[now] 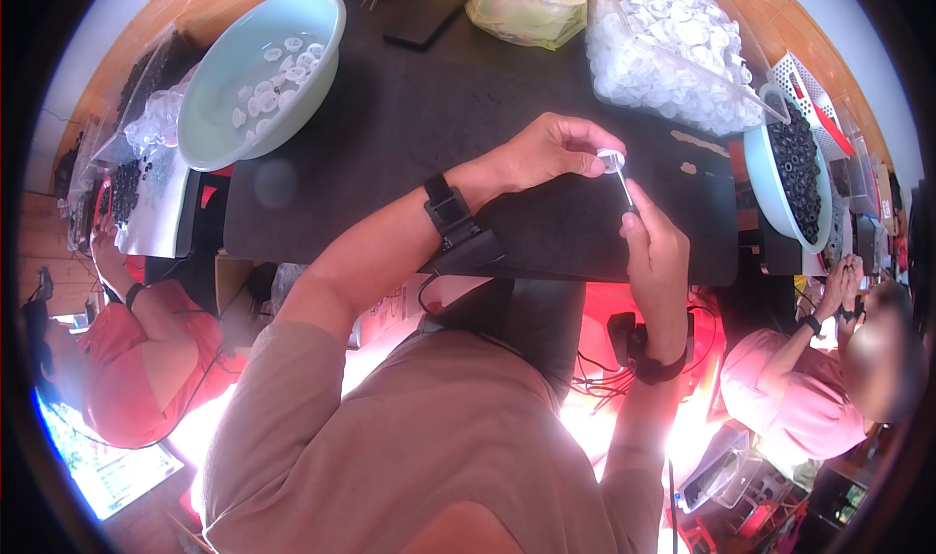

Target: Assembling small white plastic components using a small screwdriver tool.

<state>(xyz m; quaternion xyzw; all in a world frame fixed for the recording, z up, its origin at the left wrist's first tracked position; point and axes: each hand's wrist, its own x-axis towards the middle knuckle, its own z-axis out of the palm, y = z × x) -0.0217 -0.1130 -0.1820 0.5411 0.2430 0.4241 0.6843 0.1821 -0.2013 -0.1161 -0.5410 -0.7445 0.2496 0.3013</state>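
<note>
Slim tool (624, 186) at white part (611, 158);
left hand (548, 152) pinches the part; right hand (657, 241), at five o'clock, grips the tool; seemingly edge work; next needs steadiness

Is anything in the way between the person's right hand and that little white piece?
Only the slim tool held in the right hand, extending toward the white piece pinched in the left hand. Nothing else visibly stands between.

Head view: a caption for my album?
Left hand holding a white part, right hand a slim tool, above a dark table.
</note>
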